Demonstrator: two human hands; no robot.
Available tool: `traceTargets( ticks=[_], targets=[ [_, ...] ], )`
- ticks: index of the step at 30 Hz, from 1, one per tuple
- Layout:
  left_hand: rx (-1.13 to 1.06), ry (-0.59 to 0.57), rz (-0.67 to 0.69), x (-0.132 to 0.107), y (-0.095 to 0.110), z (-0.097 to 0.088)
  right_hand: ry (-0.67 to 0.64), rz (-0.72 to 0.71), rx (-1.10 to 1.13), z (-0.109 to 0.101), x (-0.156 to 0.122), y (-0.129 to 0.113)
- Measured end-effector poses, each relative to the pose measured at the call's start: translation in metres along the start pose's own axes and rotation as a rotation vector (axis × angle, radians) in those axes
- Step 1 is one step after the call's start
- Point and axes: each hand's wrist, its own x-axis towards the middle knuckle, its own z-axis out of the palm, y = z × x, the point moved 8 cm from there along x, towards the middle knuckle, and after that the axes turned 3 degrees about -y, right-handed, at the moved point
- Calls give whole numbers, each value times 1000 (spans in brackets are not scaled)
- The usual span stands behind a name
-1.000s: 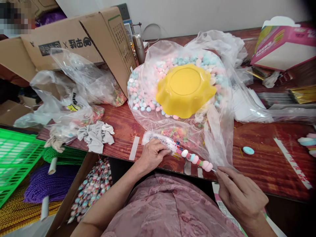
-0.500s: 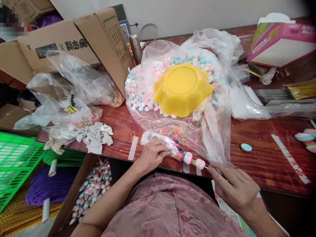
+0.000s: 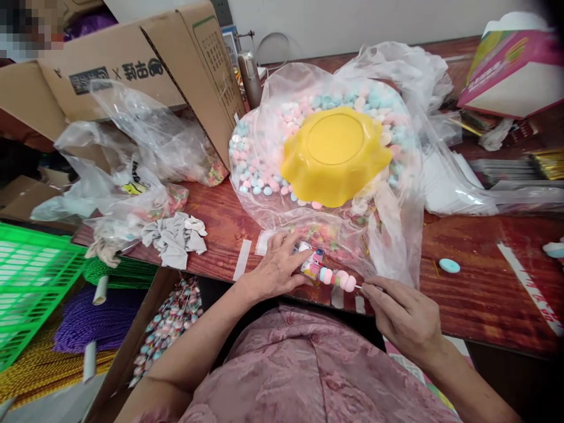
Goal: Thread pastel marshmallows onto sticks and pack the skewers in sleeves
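Note:
My left hand (image 3: pixel 275 267) lies over a small printed plastic bag (image 3: pixel 309 263), its thumb and fingers curled around the sides near the mouth. Much of the bag is hidden beneath that hand. A marshmallow skewer (image 3: pixel 342 280) with pink, white and blue pieces and small coloured bits between them has its left end at the bag's mouth. Its thin white stick is pinched between the fingertips of my right hand (image 3: pixel 405 308), at the table's front edge. Just behind the hands, a large clear bag (image 3: pixel 251 208) of pastel marshmallows carries an upturned yellow bowl (image 3: pixel 337 141).
A cardboard box (image 3: pixel 118 70) and crumpled plastic bags (image 3: pixel 118 194) stand at the left, near grey scraps (image 3: pixel 176 238). A green basket (image 3: pixel 35 282) sits lower left. On the right are a blue disc (image 3: pixel 449 265), clear sleeves (image 3: pixel 458 182) and a pink carton (image 3: pixel 506 76).
My right hand has moved left, bringing the marshmallow skewer closer to the bag's mouth. My left hand's fingers have spread further over the bag. The whole view has shifted slightly.

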Motion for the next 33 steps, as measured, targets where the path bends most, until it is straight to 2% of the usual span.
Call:
traceTargets(
  ticks=[5,11,14,19,22,26,30,33],
  targets=[
    [91,-31,41,7,7,-1,46,-26,46,-1,10,-9],
    [124,-62,55,10,8,-1,33,-115,21,-4,32,-24],
    [84,-53,3,6,3,1,45,-127,34,-6,41,-29],
    [12,37,-155,-2,-9,-7,64,-161,47,-12,43,-33],
    [-33,23,-194,-3,-9,-9,44,-169,15,-11,42,-33],
    [55,2,-148,-2,-1,-7,-8,-131,34,-6,43,-33],
    [167,5,-74,-1,9,-1,-63,21,161,0,44,-22],
    [179,22,-37,-2,13,1,-46,51,97,0,45,-18]
  ],
)
